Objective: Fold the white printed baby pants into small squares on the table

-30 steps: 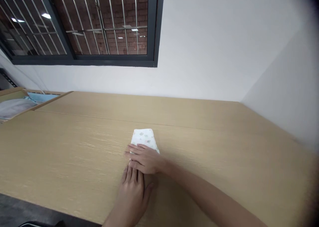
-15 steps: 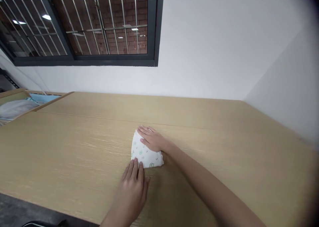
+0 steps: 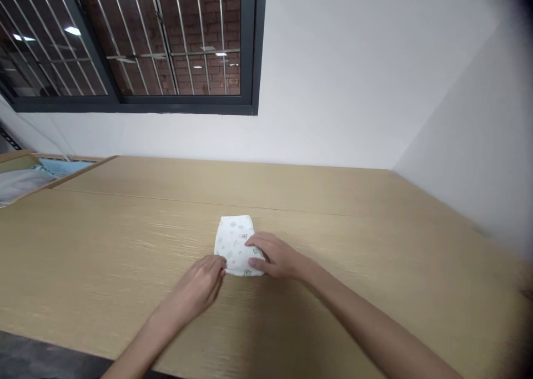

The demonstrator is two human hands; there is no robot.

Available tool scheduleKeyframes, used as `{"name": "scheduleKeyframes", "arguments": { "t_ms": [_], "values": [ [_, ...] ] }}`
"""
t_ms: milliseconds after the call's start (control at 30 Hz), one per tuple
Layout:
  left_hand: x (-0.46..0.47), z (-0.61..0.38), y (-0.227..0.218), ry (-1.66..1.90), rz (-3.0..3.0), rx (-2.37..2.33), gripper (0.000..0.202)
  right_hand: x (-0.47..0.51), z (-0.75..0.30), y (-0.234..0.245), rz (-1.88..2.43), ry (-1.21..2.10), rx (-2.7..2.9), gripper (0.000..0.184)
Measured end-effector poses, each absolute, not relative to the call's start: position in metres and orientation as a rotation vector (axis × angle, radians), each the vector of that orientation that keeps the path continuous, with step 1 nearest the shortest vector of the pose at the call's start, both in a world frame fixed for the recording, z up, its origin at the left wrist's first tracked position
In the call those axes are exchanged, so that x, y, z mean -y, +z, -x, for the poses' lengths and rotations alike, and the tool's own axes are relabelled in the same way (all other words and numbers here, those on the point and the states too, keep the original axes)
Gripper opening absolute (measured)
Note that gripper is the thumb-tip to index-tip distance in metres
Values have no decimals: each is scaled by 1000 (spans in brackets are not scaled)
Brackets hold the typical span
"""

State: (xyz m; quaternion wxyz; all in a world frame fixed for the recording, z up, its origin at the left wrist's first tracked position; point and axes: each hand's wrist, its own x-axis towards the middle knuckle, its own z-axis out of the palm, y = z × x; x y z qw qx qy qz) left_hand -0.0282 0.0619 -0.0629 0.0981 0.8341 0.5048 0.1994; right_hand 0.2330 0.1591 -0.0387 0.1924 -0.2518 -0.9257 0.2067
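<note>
Head view — wooden tabletop point(image 3: 125, 246), barred window point(image 3: 137, 46), left fingers point(image 3: 216, 261) pinching patterned cloth point(image 3: 235, 243), right fingers point(image 3: 262, 238) touching — grip unclear

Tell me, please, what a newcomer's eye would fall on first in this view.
Probably the small white patterned cloth on the pale wood-grained table, with the left hand at its near left corner and the right hand on its right edge. Next, the dark-framed window with metal bars, at upper left.

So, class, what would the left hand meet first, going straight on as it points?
The left hand would first meet the roughly square white patterned cloth, whose near corner it touches; beyond, perhaps the right hand; depth is unclear.
</note>
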Motion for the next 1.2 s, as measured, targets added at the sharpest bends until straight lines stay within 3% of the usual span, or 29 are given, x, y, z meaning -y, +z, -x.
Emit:
{"name": "scheduleKeyframes", "arguments": {
  "t_ms": [100, 133, 167, 267, 333, 400, 700, 933, 1100, 1200],
  "values": [
    [-72, 31, -47, 613, -2230, -1514, 28, -148, -244, -38, 794, 673, 2658, 76],
    [-76, 32, -42, 632, -2166, -1514, 29, -146, -246, -39, 839, 686, 2653, 79],
    [-80, 35, -38, 648, -2112, -1504, 31, -146, -246, -40, 878, 693, 2632, 75],
    [-91, 43, -33, 687, -1998, -1401, 33, -150, -241, -41, 939, 730, 2530, 40],
    [-99, 49, -34, 655, -1947, -1316, 40, -154, -236, -39, 963, 765, 2466, 30],
    [-109, 54, -35, 580, -1909, -1277, 50, -159, -229, -36, 1026, 771, 2404, 28],
    [-176, 61, -21, 624, -1922, -1479, 28, -201, -196, -45, 1366, 606, 2059, 21],
    [-197, 59, -51, 776, -1939, -1716, 21, -222, -182, -67, 1525, 536, 1930, 20],
    [-193, 55, -65, 809, -1946, -1780, 33, -223, -180, -73, 1564, 559, 1913, 28],
    [-183, 41, -61, 938, -1989, -1869, 41, -215, -177, -70, 1503, 354, 1928, 32]
  ]
}}
